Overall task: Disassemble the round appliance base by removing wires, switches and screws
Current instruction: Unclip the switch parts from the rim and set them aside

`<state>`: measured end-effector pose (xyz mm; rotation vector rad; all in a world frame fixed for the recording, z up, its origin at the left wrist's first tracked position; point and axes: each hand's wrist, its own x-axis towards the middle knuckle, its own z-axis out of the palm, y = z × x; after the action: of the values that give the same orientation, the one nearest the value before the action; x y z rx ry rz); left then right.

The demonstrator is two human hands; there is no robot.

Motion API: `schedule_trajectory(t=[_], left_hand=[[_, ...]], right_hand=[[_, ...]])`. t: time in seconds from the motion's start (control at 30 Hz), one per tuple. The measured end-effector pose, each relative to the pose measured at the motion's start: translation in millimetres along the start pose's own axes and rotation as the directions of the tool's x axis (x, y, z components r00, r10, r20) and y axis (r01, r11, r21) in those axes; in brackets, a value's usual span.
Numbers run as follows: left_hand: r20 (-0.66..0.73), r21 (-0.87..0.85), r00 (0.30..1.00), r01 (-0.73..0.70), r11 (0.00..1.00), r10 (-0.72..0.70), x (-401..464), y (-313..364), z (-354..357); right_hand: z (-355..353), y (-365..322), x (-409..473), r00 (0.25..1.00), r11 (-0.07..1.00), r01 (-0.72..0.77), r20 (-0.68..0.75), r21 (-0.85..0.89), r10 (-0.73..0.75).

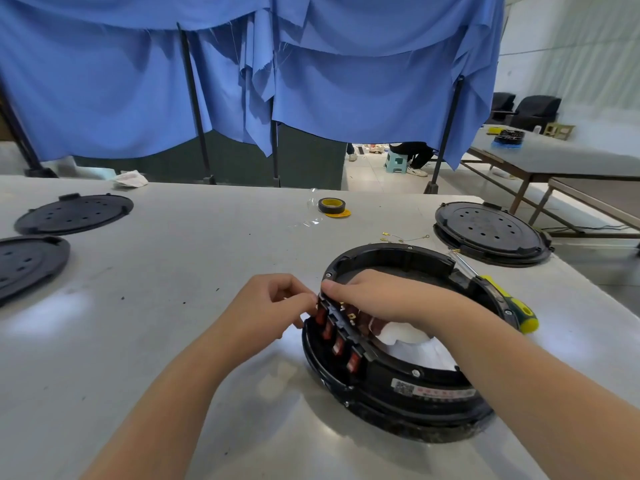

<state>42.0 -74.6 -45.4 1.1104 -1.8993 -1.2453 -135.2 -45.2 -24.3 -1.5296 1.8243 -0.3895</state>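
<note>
Here, on the pale grey counter, the round black plastic appliance base sits right of centre and near the front edge, a hollow ring with a white sheet lying inside it and a printed label on its near wall; a row of red rocker switches runs along its left side. The left hand has its fingers curled and pressed together, pinching something at the top end of that switch row, though what it pinches is too small to tell; the right hand reaches across the ring from the right, fingers bent down over the same spot, and hides the brass terminals beneath it for the most part, so I cannot tell whether it grips anything. A screwdriver with a yellow and green handle lies against the ring's far right rim; thin loose wires with brass ends rest just beyond the base. Further back stands a black roll of tape on a yellow disc; flat black perforated round covers lie at the left, at the far left edge and at the right. Crumpled blue cloth hangs on dark poles behind the counter.
</note>
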Motion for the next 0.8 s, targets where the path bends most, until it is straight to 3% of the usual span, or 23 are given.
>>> schedule_trajectory(t=[0.2,0.8], left_hand=[[0.084,0.071,0.996,-0.027,0.997,0.021,-6.7,4.1,-8.6],[-0.032,0.215,0.990,-0.128,0.968,0.138,-5.5,0.4,1.2]], right_hand=[[-1.3,-1.4,-1.8,0.999,0.999,0.036,0.032,0.012,-0.036],[3.1,-4.5,-5.8,0.998,0.997,0.070,0.013,-0.043,-0.069]])
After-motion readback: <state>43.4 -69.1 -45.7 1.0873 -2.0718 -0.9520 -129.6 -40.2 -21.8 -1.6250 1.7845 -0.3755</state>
